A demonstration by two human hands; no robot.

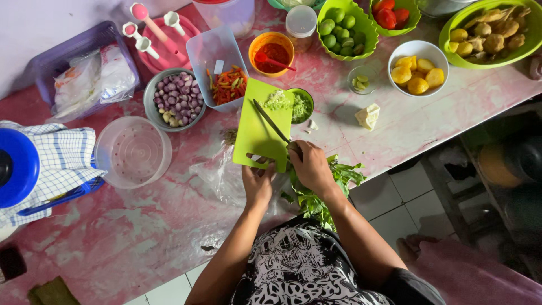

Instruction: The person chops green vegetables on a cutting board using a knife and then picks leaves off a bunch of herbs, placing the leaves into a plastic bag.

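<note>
Head view: right hand (pixel 310 165) grips knife (pixel 272 122), left hand (pixel 257 179) steadies green cutting board (pixel 257 138); chopped greens (pixel 278 100) heaped at far edge, leafy bunch (pixel 316 200) uncut on counter (pixel 141 226).

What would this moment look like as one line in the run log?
right hand: grips knife, blade over green cutting board | left hand: holds board's near edge | shredded greens: at board's far end | leafy greens: under hands

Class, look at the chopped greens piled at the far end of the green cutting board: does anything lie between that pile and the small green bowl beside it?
Nothing visible does. The chopped greens lie at the far edge of the green plastic cutting board, right against the small green bowl. The long knife in the right hand lies nearer the person, not between them.
</note>
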